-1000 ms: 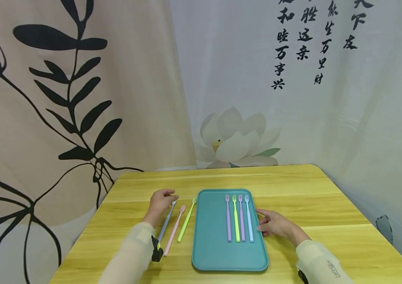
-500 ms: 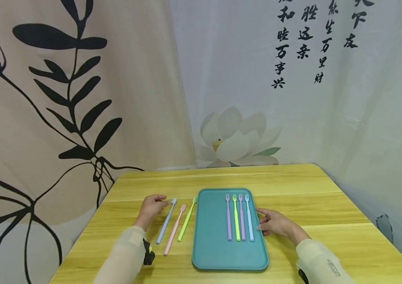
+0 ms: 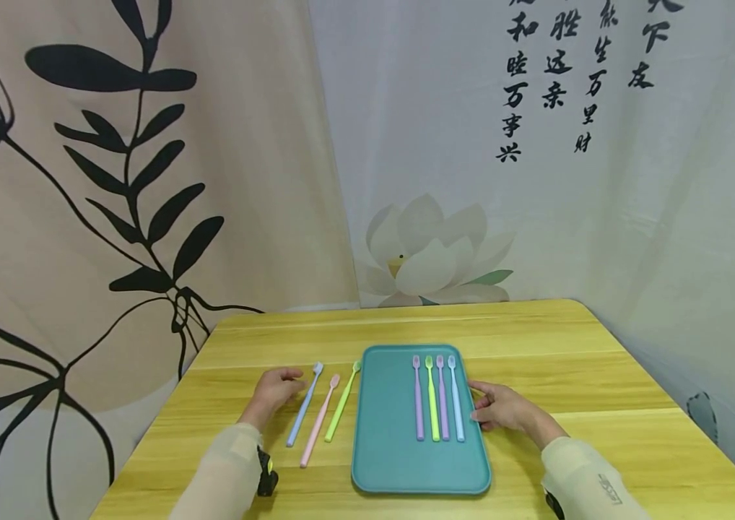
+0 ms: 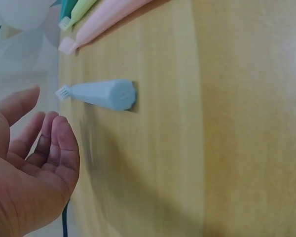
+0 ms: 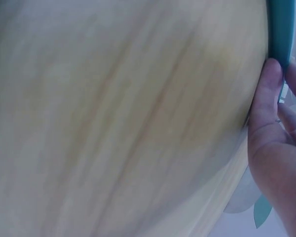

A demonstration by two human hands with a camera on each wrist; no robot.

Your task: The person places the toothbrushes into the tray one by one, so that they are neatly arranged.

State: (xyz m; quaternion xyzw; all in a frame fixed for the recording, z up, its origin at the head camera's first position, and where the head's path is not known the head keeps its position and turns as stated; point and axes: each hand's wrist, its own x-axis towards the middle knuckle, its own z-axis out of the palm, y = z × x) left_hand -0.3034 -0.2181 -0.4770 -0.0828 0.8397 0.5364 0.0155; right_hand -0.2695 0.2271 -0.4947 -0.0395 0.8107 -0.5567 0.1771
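My left hand (image 3: 273,394) hovers just left of a blue toothbrush (image 3: 305,406), holding nothing. In the left wrist view its fingers are loosely bent, and the blue toothbrush (image 4: 106,94) lies apart from them on the table. To the right of that brush lie a pink toothbrush (image 3: 320,421) and a yellow-green toothbrush (image 3: 343,402), heads pointing away. My right hand (image 3: 507,409) grips the right rim of a teal tray (image 3: 385,462); the right wrist view shows digits on both sides of the rim (image 5: 281,32). Several toothbrushes (image 3: 432,401) lie side by side in the tray's right half.
The wooden table (image 3: 608,404) carries everything, with the tray near its middle. A printed curtain (image 3: 263,159) hangs right behind the table's far edge. Dark wrist devices (image 3: 267,477) sit at my cuffs.
My left hand has drawn back left from over the blue toothbrush's head, leaving that brush fully visible on the table. My right hand and the tray stay in place.
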